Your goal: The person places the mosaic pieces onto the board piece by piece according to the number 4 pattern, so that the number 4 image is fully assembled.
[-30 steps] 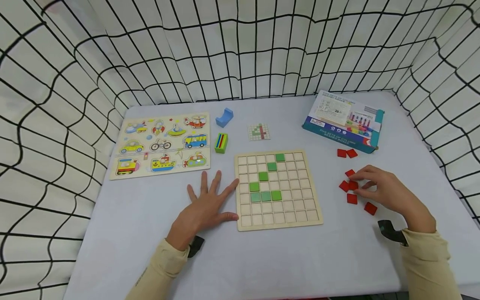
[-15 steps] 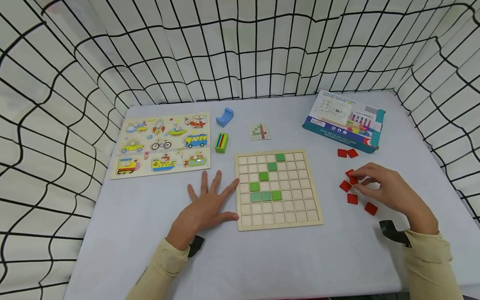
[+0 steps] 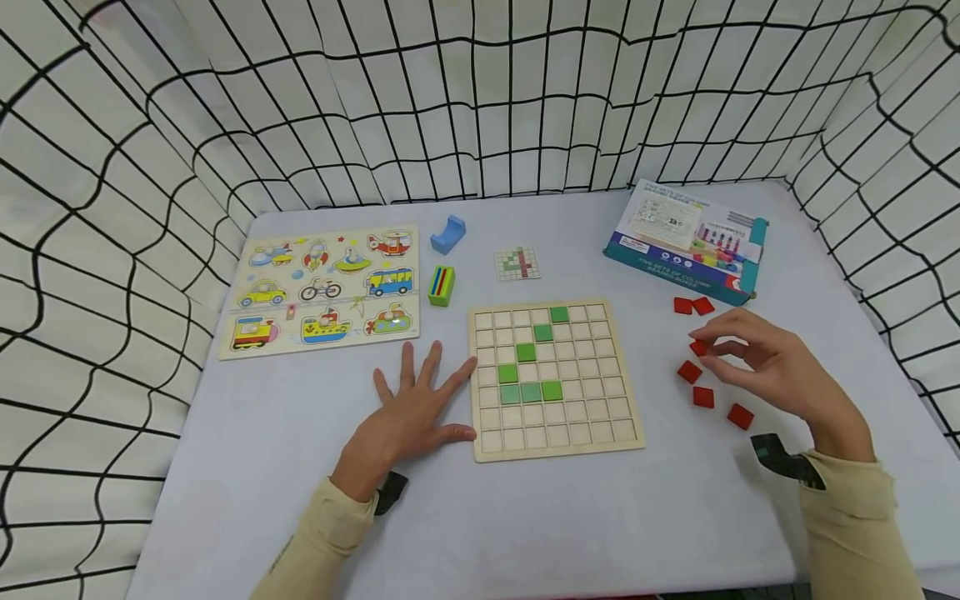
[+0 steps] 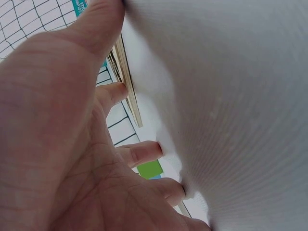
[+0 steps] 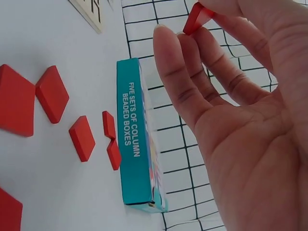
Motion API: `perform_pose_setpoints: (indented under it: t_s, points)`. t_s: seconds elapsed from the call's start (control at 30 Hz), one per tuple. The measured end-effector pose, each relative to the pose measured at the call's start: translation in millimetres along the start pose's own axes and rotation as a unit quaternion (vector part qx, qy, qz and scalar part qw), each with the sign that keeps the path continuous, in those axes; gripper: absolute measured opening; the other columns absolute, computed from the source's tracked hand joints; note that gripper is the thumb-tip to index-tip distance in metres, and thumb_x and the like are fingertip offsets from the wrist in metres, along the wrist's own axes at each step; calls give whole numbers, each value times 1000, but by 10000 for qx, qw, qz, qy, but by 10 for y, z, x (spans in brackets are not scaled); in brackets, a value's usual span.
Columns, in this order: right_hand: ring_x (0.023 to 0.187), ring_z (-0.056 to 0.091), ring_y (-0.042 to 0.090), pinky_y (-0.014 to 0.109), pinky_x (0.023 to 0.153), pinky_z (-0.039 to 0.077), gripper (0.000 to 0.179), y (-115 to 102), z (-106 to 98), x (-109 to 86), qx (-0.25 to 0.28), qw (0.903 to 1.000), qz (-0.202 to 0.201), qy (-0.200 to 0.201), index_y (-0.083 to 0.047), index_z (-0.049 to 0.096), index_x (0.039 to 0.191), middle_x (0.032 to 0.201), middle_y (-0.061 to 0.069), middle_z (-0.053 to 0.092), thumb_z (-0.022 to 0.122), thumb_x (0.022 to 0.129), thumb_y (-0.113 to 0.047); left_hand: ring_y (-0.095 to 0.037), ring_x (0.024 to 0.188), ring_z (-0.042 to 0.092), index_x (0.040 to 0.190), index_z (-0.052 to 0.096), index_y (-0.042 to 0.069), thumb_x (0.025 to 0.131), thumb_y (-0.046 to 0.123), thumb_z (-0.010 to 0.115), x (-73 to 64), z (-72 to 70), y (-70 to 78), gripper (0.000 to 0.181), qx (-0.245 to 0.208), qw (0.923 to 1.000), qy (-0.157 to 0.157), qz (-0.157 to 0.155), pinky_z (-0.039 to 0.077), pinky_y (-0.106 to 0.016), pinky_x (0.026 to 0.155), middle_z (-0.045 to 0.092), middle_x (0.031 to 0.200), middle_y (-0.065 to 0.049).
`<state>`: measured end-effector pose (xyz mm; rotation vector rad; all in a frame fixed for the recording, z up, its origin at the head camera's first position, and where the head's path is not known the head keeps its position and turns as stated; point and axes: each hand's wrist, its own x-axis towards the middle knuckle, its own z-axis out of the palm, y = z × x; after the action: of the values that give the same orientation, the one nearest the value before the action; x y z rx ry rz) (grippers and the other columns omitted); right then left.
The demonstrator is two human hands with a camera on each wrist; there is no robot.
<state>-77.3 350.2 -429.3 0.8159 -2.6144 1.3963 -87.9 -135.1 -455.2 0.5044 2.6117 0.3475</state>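
Observation:
My left hand (image 3: 408,417) lies palm down on the table with fingers spread. Its index fingertip and thumb tip are right at the left edge of the wooden grid board (image 3: 633,417), on which green tiles (image 3: 527,352) form a diagonal with a short row at its foot. On the right, my right hand (image 3: 780,375) pinches a red square tile (image 5: 197,19) between thumb and fingers, raised in the right wrist view. Several more red tiles (image 3: 703,397) lie loose on the table beneath and around that hand.
A teal box (image 3: 686,242) stands at the back right. At the back left lies a vehicle puzzle board (image 3: 360,296), with a blue curved block (image 3: 448,235) and a green striped block (image 3: 442,286) beside it. A small pattern card (image 3: 507,271) sits behind the grid board. Black netting surrounds the table.
My right hand has picked up one red tile from the cluster and lifted it, moving slightly away from me. My left hand has stayed still beside the board.

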Motion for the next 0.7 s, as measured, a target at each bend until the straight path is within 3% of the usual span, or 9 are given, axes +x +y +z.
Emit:
perform_pose_setpoints:
  t_s: [0.23,0.4,0.5,0.7]
  points:
    - [105,63,-1,7,86,54,58,-39,59,131,-847,9964,-13,-14,-9,77,124,119,-4,66,84,75,21,-60,162,-13,171,25,33,92,58,78,-4,-2,6,98,31,10000,-14,-19,2,-92,115,2,180,-25]
    - [101,59,1,11,77,53,51,-72,145,292,-993,9949,-28,-170,-11,79,121,117,-4,65,87,77,14,-60,162,-13,171,25,34,92,58,78,-7,0,5,98,48,10000,-5,-31,2,-92,115,2,180,-24]
    - [104,56,3,11,78,53,50,-93,193,401,-1025,9943,-144,-253,-10,80,122,116,-2,67,87,78,13,-60,162,-13,171,25,34,92,58,78,-9,-1,8,98,19,10000,-13,-38,1,-92,115,2,181,-24]
    - [99,68,3,6,83,52,47,-176,254,626,-1238,9915,-210,-328,-9,78,125,117,1,72,86,82,8,-60,162,-14,171,25,34,92,58,78,-8,-10,23,98,-3,10000,-29,-36,1,-92,116,2,181,-24]
